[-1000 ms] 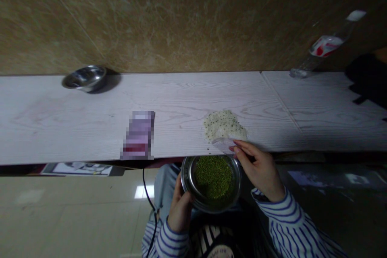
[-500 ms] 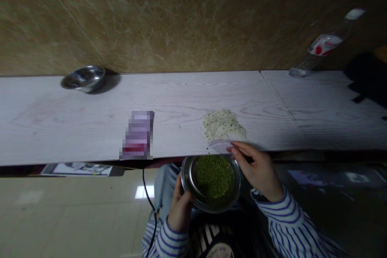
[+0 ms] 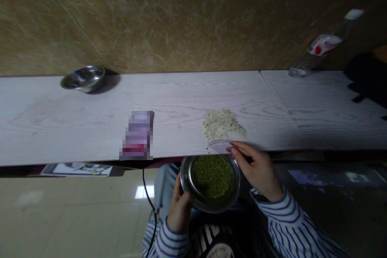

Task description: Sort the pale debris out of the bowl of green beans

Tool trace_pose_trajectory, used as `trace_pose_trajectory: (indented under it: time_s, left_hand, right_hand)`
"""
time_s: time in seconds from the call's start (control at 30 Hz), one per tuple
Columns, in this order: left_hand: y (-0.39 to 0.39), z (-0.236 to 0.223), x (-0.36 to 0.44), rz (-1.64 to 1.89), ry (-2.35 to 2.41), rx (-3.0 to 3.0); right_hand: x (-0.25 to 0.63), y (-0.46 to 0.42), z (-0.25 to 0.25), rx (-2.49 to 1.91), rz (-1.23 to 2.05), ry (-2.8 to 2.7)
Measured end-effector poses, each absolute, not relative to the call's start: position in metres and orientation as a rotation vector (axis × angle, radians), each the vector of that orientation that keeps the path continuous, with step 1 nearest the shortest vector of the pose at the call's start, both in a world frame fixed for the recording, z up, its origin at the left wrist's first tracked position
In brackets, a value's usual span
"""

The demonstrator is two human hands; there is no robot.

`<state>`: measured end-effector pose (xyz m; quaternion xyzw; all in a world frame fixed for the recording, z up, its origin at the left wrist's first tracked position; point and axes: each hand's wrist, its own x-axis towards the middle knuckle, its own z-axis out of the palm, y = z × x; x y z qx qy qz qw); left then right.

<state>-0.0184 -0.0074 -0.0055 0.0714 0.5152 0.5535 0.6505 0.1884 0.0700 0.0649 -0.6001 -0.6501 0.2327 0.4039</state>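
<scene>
My left hand (image 3: 180, 211) grips the left rim of a stainless steel bowl (image 3: 188, 175), thumb over the edge. Green mung beans (image 3: 214, 175) lie in the bowl, which sits just under the front edge of the tabletop. Between the thumb and fingers of my right hand (image 3: 256, 169) is a clear, half-round protractor (image 3: 220, 145), its curved edge toward the table. Right beyond the protractor is a pile of white rice (image 3: 223, 125) dotted with green beans. A few stray beans lie near the table edge, left of the protractor.
A second steel bowl (image 3: 86, 80) rests tilted at the back left. A blurred-out phone-shaped object (image 3: 137, 135) lies near the front edge, with a black cable (image 3: 147, 191) hanging below. A plastic bottle (image 3: 325, 44) stands by the wall, left of a dark item (image 3: 369, 76).
The bowl in my left hand has shifted very slightly to the left. My right hand and the protractor stay almost in place, and the pile looks the same.
</scene>
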Motion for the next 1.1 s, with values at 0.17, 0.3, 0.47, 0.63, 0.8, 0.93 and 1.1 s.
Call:
trace_pose_trajectory:
  time_s: [0.17,0.3,0.47,0.63,0.8,0.93,1.1]
  left_hand:
    - [-0.008,-0.007,-0.020,1.244,1.167,0.179]
    - [-0.008,-0.009,-0.020,1.274,1.167,0.186]
    - [-0.008,-0.007,-0.019,1.274,1.161,0.176]
    - [-0.008,-0.007,-0.019,1.284,1.151,0.162]
    - [-0.008,-0.007,-0.019,1.289,1.177,0.169]
    - [-0.007,-0.006,-0.019,1.285,1.177,0.155]
    - [-0.006,-0.003,-0.018,1.298,1.174,0.173]
  right_hand:
    - [0.182,0.069,0.068,-1.497,0.633,-1.661]
    - [0.182,0.069,0.067,-1.506,0.635,-1.680]
    - [0.191,0.072,0.063,-1.537,0.556,-1.645]
    - [0.193,0.074,0.062,-1.558,0.528,-1.605]
    - [0.188,0.077,0.060,-1.541,0.543,-1.618]
    - [0.193,0.081,0.060,-1.581,0.548,-1.561]
    - [0.193,0.083,0.062,-1.565,0.573,-1.574]
